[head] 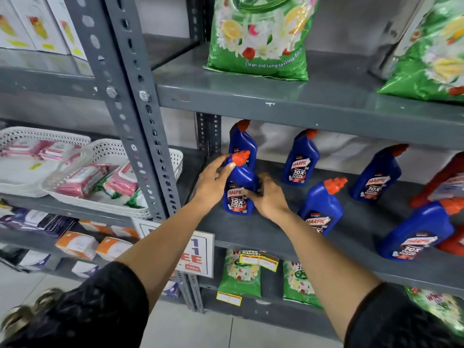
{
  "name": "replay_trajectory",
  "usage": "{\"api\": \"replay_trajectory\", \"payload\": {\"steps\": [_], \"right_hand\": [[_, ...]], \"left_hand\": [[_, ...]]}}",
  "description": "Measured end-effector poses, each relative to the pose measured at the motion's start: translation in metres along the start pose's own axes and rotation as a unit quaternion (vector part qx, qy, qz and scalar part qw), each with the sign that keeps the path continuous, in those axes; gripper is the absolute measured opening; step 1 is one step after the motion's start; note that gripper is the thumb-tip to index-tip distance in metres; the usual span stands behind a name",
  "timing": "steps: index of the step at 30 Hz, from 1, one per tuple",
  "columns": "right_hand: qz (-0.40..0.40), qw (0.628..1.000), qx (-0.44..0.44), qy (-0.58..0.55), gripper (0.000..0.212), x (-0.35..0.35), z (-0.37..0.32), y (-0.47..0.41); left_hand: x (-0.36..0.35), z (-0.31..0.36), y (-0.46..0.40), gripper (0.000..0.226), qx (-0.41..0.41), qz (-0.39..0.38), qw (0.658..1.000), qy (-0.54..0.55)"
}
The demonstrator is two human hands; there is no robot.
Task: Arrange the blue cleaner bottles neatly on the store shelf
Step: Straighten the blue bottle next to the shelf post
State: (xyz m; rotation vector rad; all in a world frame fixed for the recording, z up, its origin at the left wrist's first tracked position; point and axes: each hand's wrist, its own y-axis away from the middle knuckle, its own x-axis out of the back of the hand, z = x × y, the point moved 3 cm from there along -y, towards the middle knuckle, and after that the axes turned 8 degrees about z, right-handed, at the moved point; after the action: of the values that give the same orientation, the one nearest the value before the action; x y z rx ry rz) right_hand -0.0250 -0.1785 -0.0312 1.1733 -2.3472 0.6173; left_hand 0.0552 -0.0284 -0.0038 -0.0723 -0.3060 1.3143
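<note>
Several blue cleaner bottles with red caps stand on the grey middle shelf (263, 237). The left front bottle (238, 197) is upright near the shelf's left end. My left hand (213, 182) wraps its neck from the left, fingers below the cap. My right hand (270, 197) grips its body from the right. Directly behind it stands another bottle (242, 139). Further right are a back bottle (300, 162), a front bottle (322, 209), one more at the back (376, 178), and a large one at the front right (416, 234).
Red bottles (442, 182) stand at the shelf's right end. Green detergent bags (261, 36) sit on the shelf above and smaller ones (238, 275) below. A grey perforated upright (140, 116) borders the left. White baskets (105, 182) with packets fill the neighbouring rack.
</note>
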Motion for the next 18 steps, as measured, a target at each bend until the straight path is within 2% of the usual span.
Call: {"api": "replay_trajectory", "payload": {"steps": [11,18], "right_hand": [[-0.002,0.999,0.047,0.017,0.043,0.004,-0.007,0.024],[0.0,0.999,0.046,0.013,0.044,0.004,-0.008,0.03]], "left_hand": [[0.016,0.0,0.024,0.044,0.018,-0.025,0.999,0.019],[0.02,0.0,0.03,0.042,0.012,-0.03,0.999,0.02]]}}
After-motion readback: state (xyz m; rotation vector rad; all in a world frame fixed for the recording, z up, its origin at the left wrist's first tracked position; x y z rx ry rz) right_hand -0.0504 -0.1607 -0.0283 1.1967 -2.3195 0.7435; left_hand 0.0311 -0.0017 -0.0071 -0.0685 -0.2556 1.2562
